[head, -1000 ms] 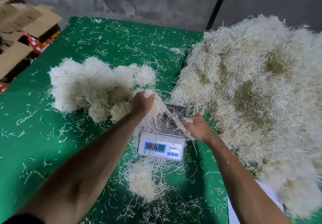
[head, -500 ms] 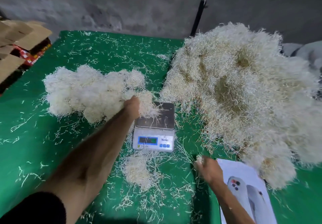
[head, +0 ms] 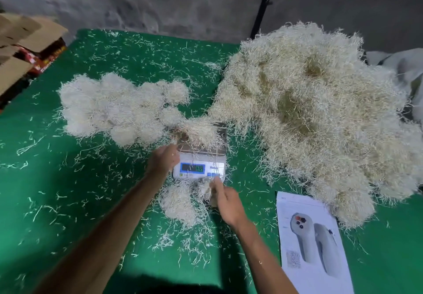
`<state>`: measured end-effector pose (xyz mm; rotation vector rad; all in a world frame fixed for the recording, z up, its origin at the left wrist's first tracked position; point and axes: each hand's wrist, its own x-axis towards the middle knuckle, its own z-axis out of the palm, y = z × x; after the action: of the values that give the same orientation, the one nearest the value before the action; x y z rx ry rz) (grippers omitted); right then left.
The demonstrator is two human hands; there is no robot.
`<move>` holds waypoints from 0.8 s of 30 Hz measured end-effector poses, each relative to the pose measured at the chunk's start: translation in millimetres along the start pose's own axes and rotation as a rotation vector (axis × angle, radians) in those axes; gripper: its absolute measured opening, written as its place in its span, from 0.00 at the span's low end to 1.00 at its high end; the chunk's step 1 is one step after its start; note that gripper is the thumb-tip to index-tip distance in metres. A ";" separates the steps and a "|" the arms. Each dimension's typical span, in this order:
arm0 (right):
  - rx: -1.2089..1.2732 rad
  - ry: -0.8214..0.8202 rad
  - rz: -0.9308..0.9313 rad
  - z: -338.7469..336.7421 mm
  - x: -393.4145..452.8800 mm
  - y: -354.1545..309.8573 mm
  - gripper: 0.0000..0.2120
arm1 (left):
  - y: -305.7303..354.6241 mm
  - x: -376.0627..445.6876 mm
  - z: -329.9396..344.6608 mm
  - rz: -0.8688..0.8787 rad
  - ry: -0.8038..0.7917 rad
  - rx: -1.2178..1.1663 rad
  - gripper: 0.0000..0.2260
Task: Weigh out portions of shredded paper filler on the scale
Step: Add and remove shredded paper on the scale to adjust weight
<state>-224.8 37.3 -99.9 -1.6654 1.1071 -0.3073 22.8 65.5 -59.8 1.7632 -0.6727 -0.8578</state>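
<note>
A tuft of shredded paper (head: 201, 133) sits on the scale (head: 200, 156) mid-surface. Left hand (head: 163, 161) rests relaxed at the scale's left side; right hand (head: 225, 198) pinches a wisp near the buttons. Trim by small pinches, reading the display. Open room lies toward the near left corner; the big pile (head: 320, 115) crowds the right edge.

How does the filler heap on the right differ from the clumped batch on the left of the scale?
The right heap is far bigger than the left batch and spreads past the green table's edge. The heap is one loose tangled mass with darker tan patches; the batch is separate rounded clumps, paler and more even. Both are shredded paper filler bordering the scale.
</note>
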 end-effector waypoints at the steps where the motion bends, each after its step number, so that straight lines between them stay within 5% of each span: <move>1: -0.058 0.014 -0.018 2.3 0.8 -2.5 0.47 | -8.2 -6.3 -1.7 -0.023 0.022 0.040 0.08; 4: -0.334 0.318 -0.096 13.5 6.5 -2.0 0.30 | -33.4 -31.0 -4.2 0.027 0.039 0.182 0.12; 7: -0.256 0.510 0.014 26.8 6.5 -5.2 0.19 | -58.2 -52.9 -3.4 -0.006 -0.054 0.243 0.11; 12: 0.191 0.241 0.161 46.0 -5.6 -8.8 0.26 | -71.7 -76.0 6.3 -0.220 -0.133 0.135 0.11; 16: 0.404 0.113 0.218 55.2 -6.8 -5.0 0.18 | -67.6 -79.0 14.2 -0.349 -0.039 -0.184 0.05; 19: 0.480 0.144 0.223 33.4 1.3 -15.7 0.20 | -60.7 -70.7 4.0 -0.316 0.067 -0.310 0.04; 24: 0.248 0.293 0.107 5.9 13.7 -18.8 0.20 | -52.6 -53.3 -15.2 -0.217 0.170 -0.141 0.06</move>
<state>-203.8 30.4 -90.3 -1.3640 1.3117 -0.6090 6.0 132.1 -93.4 1.7773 -0.3065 -0.8669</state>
